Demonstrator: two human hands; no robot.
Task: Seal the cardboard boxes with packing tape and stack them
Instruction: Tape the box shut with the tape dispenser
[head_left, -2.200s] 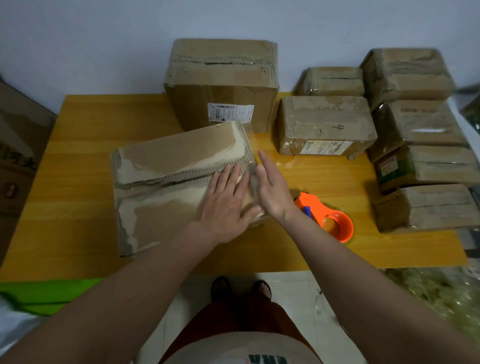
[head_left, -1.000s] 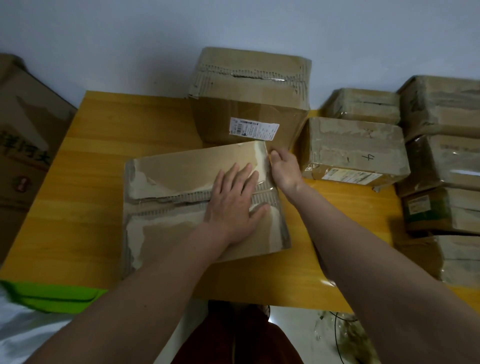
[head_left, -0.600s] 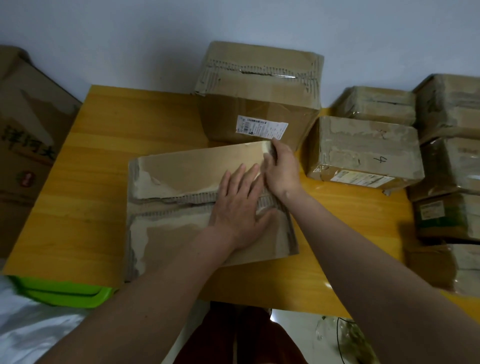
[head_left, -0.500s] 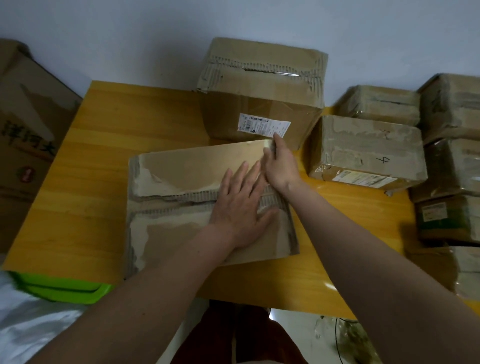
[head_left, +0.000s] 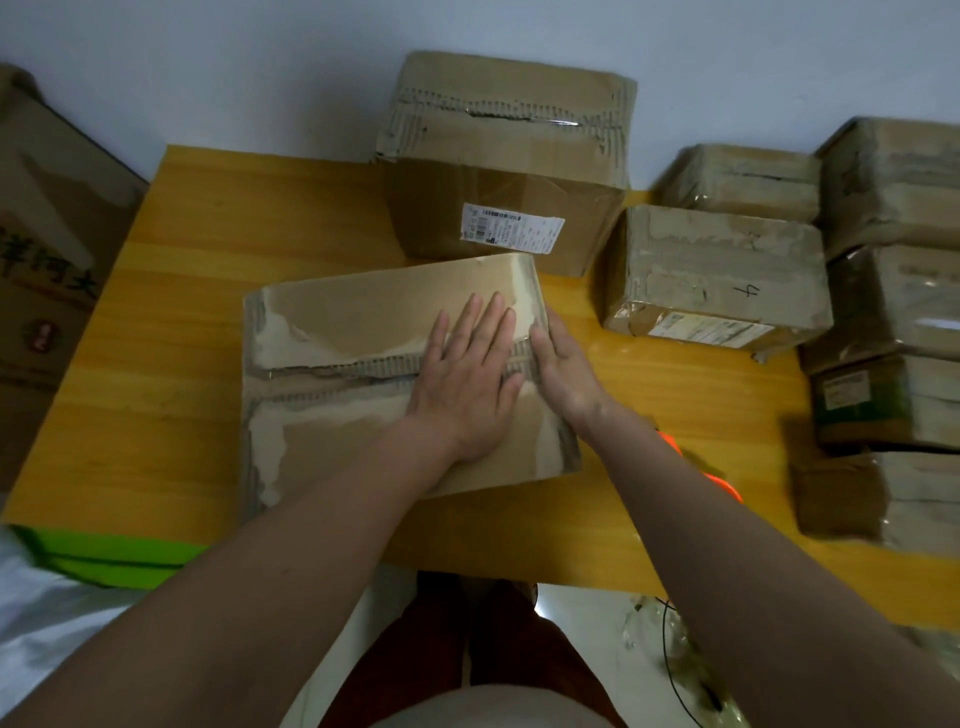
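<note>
Left hand (head_left: 467, 384) lies spread flat on the box (head_left: 405, 384) on the desk (head_left: 182, 291), right hand (head_left: 563, 371) flat just beside it at the box's edge. Ease off and those flaps probably spring up; the tape dispenser (head_left: 719, 475) sits behind the right forearm.

The right forearm (head_left: 691, 499) hides most of the orange tape dispenser (head_left: 719, 480).

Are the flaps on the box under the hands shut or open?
Shut. Both flaps of the flat cardboard box lie flat and meet along the middle seam; the left hand presses on it, the right hand at its right end.
</note>
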